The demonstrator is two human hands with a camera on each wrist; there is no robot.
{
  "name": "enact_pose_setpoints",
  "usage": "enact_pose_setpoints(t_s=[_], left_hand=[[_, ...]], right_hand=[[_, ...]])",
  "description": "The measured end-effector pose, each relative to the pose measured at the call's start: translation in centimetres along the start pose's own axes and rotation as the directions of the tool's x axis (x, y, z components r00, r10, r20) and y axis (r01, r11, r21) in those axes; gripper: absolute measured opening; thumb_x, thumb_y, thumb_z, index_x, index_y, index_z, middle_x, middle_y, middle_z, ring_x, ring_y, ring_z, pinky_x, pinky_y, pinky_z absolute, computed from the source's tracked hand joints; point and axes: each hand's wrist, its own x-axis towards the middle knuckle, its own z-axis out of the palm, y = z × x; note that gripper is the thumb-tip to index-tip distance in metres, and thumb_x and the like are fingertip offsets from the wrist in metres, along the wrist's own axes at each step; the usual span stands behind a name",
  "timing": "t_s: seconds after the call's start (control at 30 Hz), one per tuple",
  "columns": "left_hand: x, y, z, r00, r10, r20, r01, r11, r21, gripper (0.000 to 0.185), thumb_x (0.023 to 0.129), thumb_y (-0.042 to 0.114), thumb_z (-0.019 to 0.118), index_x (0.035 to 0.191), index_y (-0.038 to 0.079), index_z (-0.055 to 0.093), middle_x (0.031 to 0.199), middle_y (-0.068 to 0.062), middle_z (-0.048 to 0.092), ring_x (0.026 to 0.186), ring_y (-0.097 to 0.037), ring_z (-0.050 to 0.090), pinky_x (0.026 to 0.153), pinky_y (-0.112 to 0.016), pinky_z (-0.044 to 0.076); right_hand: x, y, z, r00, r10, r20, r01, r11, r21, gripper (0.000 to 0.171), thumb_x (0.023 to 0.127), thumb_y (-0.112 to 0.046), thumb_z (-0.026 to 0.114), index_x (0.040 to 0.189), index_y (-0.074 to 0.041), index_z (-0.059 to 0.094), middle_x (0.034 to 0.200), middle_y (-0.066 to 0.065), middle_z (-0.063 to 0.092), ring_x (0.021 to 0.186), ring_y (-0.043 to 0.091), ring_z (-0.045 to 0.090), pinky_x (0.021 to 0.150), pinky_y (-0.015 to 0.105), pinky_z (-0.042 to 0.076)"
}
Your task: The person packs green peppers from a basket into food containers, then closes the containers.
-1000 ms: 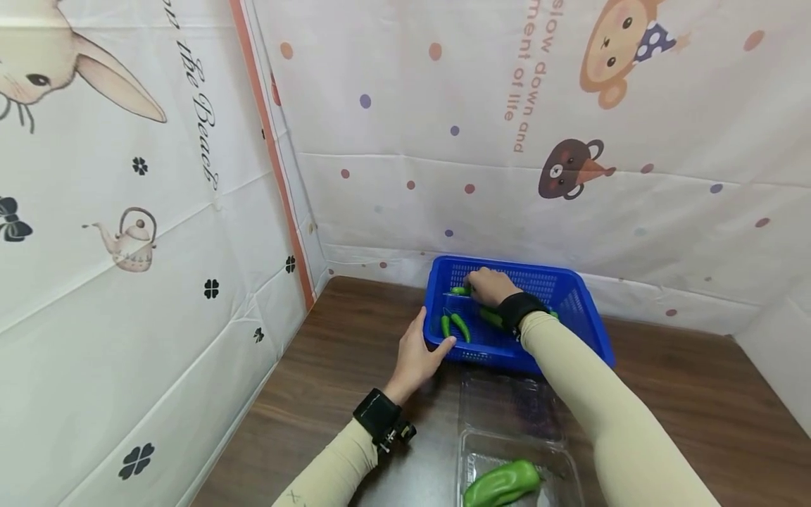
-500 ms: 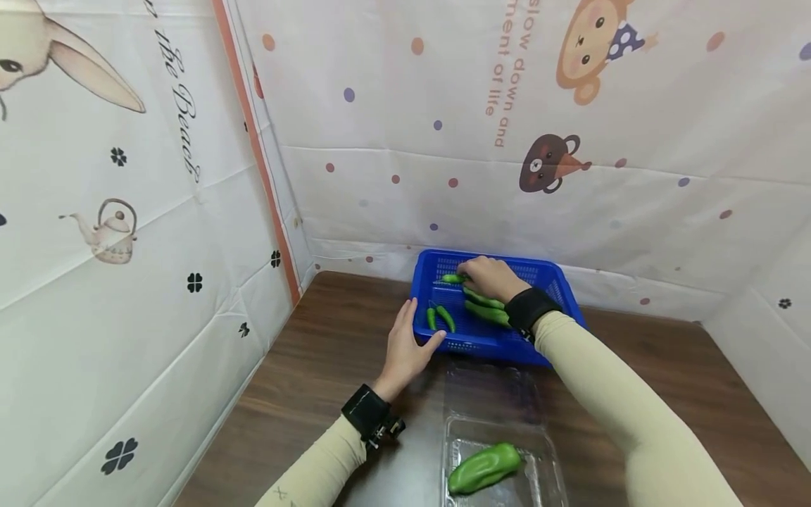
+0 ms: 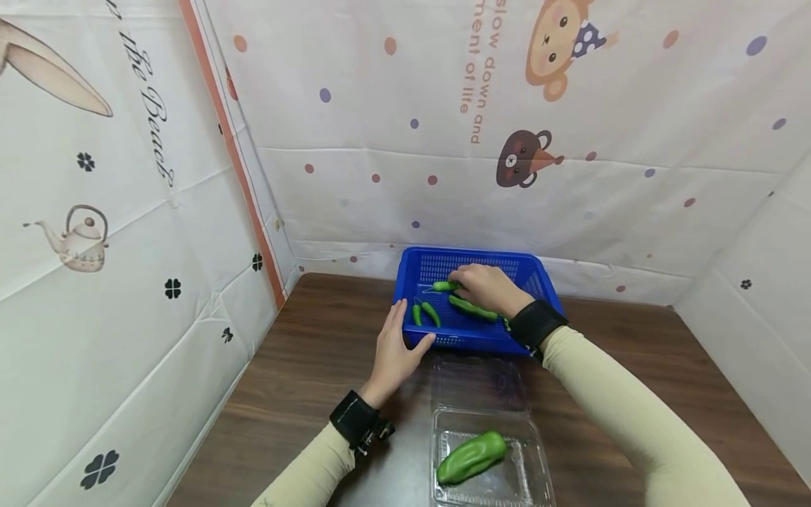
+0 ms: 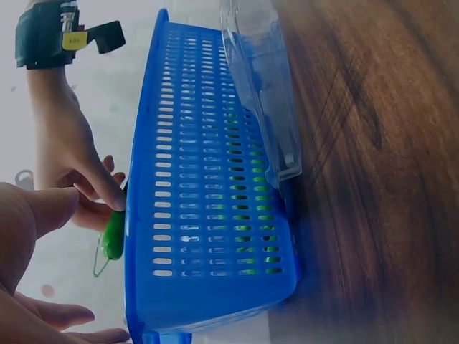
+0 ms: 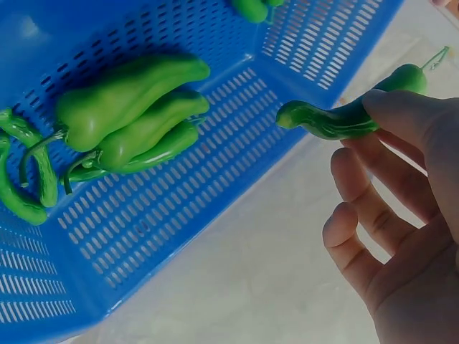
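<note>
My right hand (image 3: 489,289) pinches a slim, curved green chili pepper (image 5: 344,120) between thumb and fingers, above the blue plastic basket (image 3: 469,342). In the right wrist view, several more peppers lie in the basket, including larger green peppers (image 5: 133,104) and thin curved chilies (image 5: 25,193). At the basket's near left corner is my left hand (image 3: 391,359), thumb and fingers spread along the rim; whether every fingertip touches cannot be made out. Nearer me, one large green pepper (image 3: 472,458) lies in a clear plastic container (image 3: 522,479).
The container's clear lid (image 3: 475,384) lies folded back toward the basket's front. All stands on a dark wood-patterned table (image 3: 323,324). A printed cloth wall (image 3: 380,204) rises close behind the basket, and another (image 3: 158,352) borders the left side.
The head view has shifted, so the basket and container appear further left. My right hand has lifted the chili pepper and uncovered more of the peppers below. The left hand stays at the corner.
</note>
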Motion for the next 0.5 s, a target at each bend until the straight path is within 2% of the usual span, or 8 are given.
enact_pose_setpoints(t_s=[0.27,0.5], left_hand=[[-0.8,0.7,-0.2,0.999,0.042,-0.001,-0.042,0.999,0.006,0.085,0.092,0.028,0.079,0.159,0.004,0.034,0.161,-0.017,0.039,0.147,-0.031,0.038,0.118,-0.049,0.036],[-1.6,1.3,-0.4,0.996,0.084,0.024,-0.084,0.996,-0.009,0.087,0.091,0.029,0.08,0.159,0.002,0.034,0.16,-0.02,0.039,0.146,-0.033,0.04,0.116,-0.051,0.037]], right_hand=[[-1.7,-0.9,-0.2,0.998,-0.013,-0.059,0.014,1.0,0.02,0.025,0.093,-0.014,0.078,0.117,-0.007,0.075,0.099,0.007,0.07,0.087,0.021,0.069,0.074,0.038,0.06],[-3.4,-1.6,-0.8,0.995,-0.023,-0.098,0.024,1.0,0.005,0.024,0.093,-0.017,0.078,0.115,-0.007,0.075,0.097,0.006,0.07,0.085,0.02,0.067,0.074,0.037,0.06]])
